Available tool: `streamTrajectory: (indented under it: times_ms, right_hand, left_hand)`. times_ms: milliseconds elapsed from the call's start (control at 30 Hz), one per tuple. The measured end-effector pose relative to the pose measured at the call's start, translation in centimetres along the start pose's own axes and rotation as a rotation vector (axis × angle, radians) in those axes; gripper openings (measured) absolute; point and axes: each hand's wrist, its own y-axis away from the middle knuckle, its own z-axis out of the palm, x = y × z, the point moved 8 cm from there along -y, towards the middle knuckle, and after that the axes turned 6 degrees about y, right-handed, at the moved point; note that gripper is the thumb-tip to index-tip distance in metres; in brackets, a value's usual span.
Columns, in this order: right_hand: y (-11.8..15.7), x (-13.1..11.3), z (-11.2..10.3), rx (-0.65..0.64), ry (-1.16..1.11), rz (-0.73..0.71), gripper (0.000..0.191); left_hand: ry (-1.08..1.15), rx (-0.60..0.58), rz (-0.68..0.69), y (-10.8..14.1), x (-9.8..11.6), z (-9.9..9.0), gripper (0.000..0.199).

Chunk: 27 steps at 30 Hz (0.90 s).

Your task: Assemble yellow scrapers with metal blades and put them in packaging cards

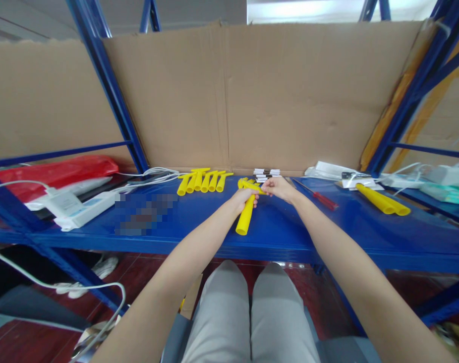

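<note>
Just above the blue shelf (199,222), my left hand (244,199) is wrapped round a yellow T-shaped piece (245,218), whose hollow handle points down toward the front edge. My right hand (278,189) pinches at the right end of its crosspiece, with the fingertips together; anything small between them is hidden. Several similar yellow pieces (204,182) lie in a row at the back left. Close behind my hands are small stacked black and white packs (266,174).
A red-handled screwdriver (325,200) lies to the right. Two yellow tubes (383,200) rest on a small white box further right. At the left are a white power strip (88,210), cables and a red bag (63,174). Cardboard (290,96) stands behind.
</note>
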Motion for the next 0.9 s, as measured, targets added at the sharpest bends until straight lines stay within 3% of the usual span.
streamTrajectory:
  times_ms: [900]
  right_hand:
    - [-0.99, -0.28, -0.07, 0.155, 0.122, -0.147, 0.013]
  left_hand:
    - [0.086, -0.095, -0.076, 0.64, 0.23, 0.78, 0.011]
